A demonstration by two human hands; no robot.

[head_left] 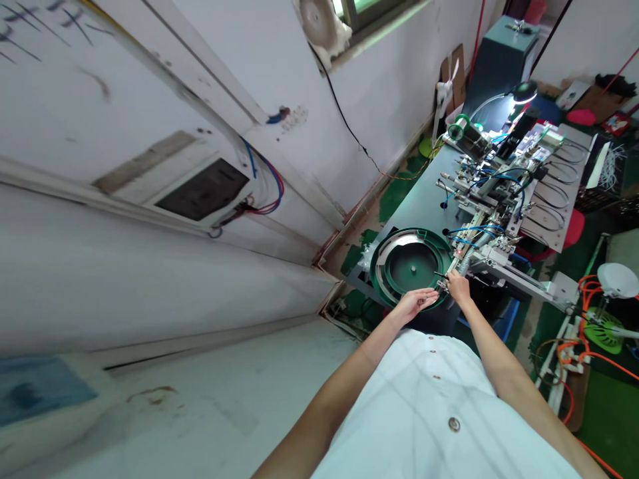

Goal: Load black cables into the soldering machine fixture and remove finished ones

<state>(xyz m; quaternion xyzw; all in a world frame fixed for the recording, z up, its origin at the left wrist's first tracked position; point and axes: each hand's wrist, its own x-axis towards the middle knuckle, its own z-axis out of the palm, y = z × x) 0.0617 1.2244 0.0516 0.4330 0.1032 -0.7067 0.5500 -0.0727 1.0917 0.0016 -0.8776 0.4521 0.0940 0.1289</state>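
Note:
A round green vibratory feeder bowl [384, 289] with a pale metal inner track stands on the machine table in front of me. My left hand [415, 304] is at the bowl's near rim, fingers stretched out and close together, with nothing that I can make out in them. My right hand [458, 287] is closed around a thin dark pen-like tool [440, 275]. Its tip points left, over the bowl's right rim. Just beyond this hand, a metal feed rail [455, 261] runs from the bowl towards the machine. What kind of tool it is, I cannot tell.
An assembly machine [499, 179] with blue air tubes and a wire spool [459, 126] fills the table's far part. A lit lamp [524, 92] hangs over it. Black cables [554, 193] lie on a side board. Orange hoses [589, 293] run at right. A wall stands left.

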